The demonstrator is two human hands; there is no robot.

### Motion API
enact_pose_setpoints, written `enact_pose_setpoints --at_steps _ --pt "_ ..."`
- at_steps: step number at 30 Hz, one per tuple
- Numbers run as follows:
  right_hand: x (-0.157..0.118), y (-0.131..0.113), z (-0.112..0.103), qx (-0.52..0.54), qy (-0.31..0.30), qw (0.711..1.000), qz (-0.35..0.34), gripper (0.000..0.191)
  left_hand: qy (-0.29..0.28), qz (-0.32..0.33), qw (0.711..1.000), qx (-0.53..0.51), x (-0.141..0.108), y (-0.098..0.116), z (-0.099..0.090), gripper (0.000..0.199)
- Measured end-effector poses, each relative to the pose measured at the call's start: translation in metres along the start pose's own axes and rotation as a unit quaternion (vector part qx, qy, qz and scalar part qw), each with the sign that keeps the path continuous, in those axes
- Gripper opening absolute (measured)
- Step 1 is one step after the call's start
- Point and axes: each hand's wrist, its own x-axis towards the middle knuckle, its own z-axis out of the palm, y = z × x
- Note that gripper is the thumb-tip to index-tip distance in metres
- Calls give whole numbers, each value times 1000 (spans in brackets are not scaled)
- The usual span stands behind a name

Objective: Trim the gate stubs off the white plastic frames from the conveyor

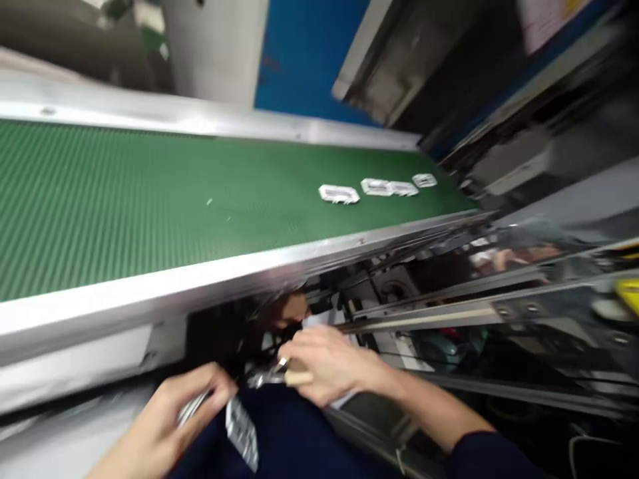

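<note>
My left hand (172,412) is curled closed at the lower left, in front of my dark blue clothing. A shiny silvery part (192,407) shows inside its fingers. Just beyond the fingertips, a flat, translucent moulded part (242,436) hangs tilted; whether the fingers pinch it is unclear. My right hand (329,366) is closed to the right, around a small tool with a shiny metal end (283,364). A pale beige piece (299,378) shows by its thumb. Blur hides the tool's kind. Both hands are apart, below the conveyor's near edge.
A green ribbed conveyor belt (150,199) with metal side rails (200,279) runs across in front. Several whitish moulded parts (339,194) lie on its right portion. Machinery with a blue panel (309,60) stands behind. Metal bars (429,319) extend at the right, near my right arm.
</note>
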Motion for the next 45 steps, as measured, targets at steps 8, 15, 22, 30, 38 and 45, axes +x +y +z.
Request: enact_pose_setpoints --at_steps 8,15,22,30,38,45 --pt "9 -13 -13 -47 -67 996 -47 25 -25 -81 996 -36 -7 6 -2 26" --pt "19 -19 -23 -84 -95 989 -74 26 -27 -72 997 -30 -9 8 -2 26" --pt "29 -25 -43 -133 -127 976 -118 17 -37 -65 997 -20 -6 10 1 26" --pt "53 -25 -56 -90 -212 965 -124 10 -8 -98 992 -81 -6 4 7 25" --pt "33 25 -28 15 -154 987 40 18 -8 -170 940 -295 -5 -16 28 37" --pt "30 21 3 68 -47 996 32 12 -8 -156 845 -512 -7 -38 27 52"
